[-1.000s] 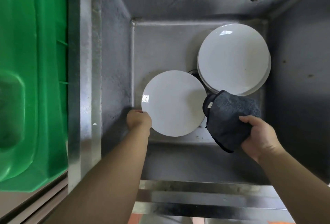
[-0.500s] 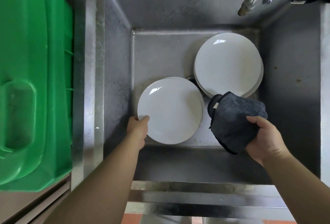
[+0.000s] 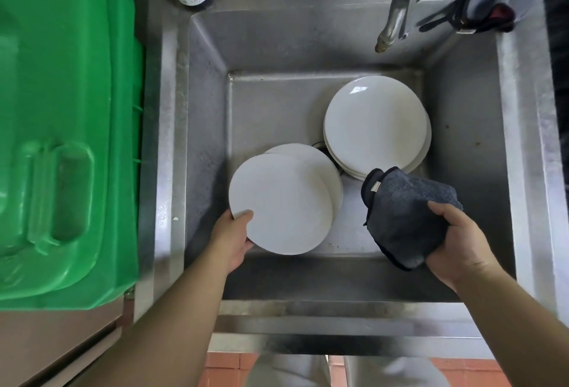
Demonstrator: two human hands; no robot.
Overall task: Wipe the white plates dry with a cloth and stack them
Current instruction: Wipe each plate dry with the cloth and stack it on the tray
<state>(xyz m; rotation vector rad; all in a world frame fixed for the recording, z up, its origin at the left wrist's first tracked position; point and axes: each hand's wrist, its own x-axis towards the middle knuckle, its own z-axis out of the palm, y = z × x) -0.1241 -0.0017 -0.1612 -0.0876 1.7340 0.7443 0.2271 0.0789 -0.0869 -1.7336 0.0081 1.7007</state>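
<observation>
Left hand [image 3: 232, 240] pinches the near rim of the top plate [image 3: 280, 205] over the sink [image 3: 462, 155] floor, right hand [image 3: 458, 248] clutches the bunched cloth [image 3: 406, 217]; risk: the thin, probably wet edge-grip slips, dropping the plate onto the one beneath.

Plate stacks [image 3: 375, 127] in steel sink [image 3: 277, 47]

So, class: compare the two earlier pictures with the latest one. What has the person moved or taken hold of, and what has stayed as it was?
The left hand, already gripping the near plate's rim, has lifted it towards the person, uncovering another plate underneath. The right hand still holds the dark grey cloth, not yet on the plate. The plate stack at the back of the sink has not moved.
</observation>
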